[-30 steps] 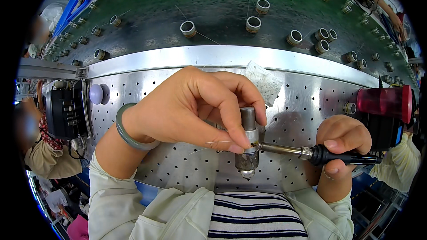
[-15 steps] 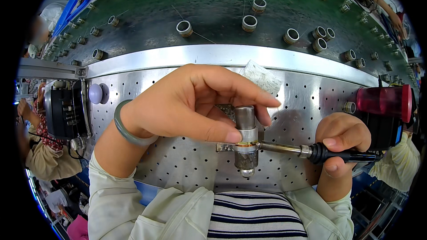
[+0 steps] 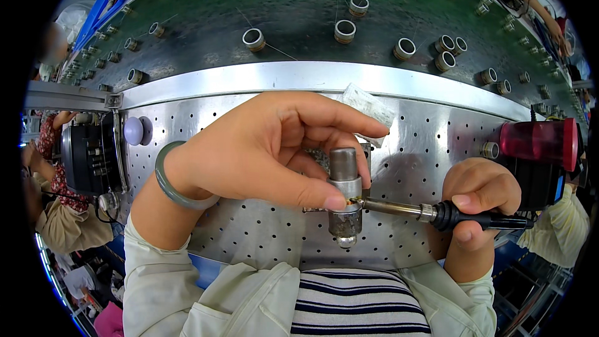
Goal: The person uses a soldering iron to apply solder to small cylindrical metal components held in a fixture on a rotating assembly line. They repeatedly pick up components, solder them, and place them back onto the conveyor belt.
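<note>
A dark metal post (image 3: 342, 163) with a rounded silver end stands over the perforated plate, carrying a silver metal ring (image 3: 347, 188) with a thin copper-coloured band at its lower edge. My left hand (image 3: 262, 156) curls around the post. Its thumb presses the ring's near left side, one finger lies at the right of the post, and the index finger stretches out free. In my right hand (image 3: 483, 196) is a soldering iron (image 3: 446, 214), held by its black handle. The iron's tip touches the ring's lower edge, close to my left thumb.
A green conveyor belt (image 3: 199, 15) with several metal rings runs behind the perforated metal plate (image 3: 249, 231). A pale crumpled pad (image 3: 368, 109) lies past my left hand. At right stand a red container (image 3: 538, 143) and a loose ring (image 3: 490, 150); at left, a purple knob (image 3: 133, 131) and black device (image 3: 90, 159).
My left thumb has slid slightly right and down along the ring, and its other fingers have shifted. Rings on the belt have moved a little left. The soldering iron stays put.
</note>
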`<state>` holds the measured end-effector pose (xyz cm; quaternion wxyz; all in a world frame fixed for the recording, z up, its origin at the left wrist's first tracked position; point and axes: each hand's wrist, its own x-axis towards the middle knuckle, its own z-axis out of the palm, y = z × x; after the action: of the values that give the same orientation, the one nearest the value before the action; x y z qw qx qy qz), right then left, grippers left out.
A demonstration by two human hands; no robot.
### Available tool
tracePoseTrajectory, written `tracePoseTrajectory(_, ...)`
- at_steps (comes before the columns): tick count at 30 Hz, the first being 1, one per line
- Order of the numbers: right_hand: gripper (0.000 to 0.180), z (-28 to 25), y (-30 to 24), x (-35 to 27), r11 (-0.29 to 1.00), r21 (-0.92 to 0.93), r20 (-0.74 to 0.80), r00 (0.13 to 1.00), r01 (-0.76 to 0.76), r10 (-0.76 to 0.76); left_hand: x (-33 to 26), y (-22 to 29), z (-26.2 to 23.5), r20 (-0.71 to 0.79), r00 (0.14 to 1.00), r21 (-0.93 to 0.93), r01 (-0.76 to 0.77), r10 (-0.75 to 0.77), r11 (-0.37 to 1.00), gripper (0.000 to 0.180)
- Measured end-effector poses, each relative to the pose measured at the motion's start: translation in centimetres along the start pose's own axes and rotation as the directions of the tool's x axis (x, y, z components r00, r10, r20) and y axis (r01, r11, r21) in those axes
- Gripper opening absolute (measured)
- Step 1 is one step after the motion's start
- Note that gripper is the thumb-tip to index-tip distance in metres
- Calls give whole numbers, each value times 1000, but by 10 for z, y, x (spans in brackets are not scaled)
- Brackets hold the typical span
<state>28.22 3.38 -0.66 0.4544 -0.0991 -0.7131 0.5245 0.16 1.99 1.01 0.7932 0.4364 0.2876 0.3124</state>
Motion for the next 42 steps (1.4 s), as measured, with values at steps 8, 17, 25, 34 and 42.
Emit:
tracePoseTrajectory(8, 27, 1, -3, -9, 996, 81, -210, 976, -38, 54, 4, -4, -2, 21, 999, -101, 42, -40, 994, 69)
tracePoseTrajectory(17, 25, 0, -3, -11, 985, 154, -205, 973, -73, 104, 8, -6, -7, -22, 999, -164, 34, -39, 986, 74)
tracePoseTrajectory(25, 30, -3, -1, -6, 983, 182, -23, 999, -19, 24, 7, -13, -4, -24, 999, -30, 41, -42, 999, 69)
tracePoseTrajectory(34, 27, 3, -6, -11, 998, 21, -197, 979, -59, 62, 9, -11, 1, -67, 994, -27, 80, -82, 996, 71)
tracePoseTrajectory(42, 27, 2, -3, -13, 984, 159, -203, 972, -84, 116, 11, -13, -2, -12, 997, -107, 71, -73, 992, 72)
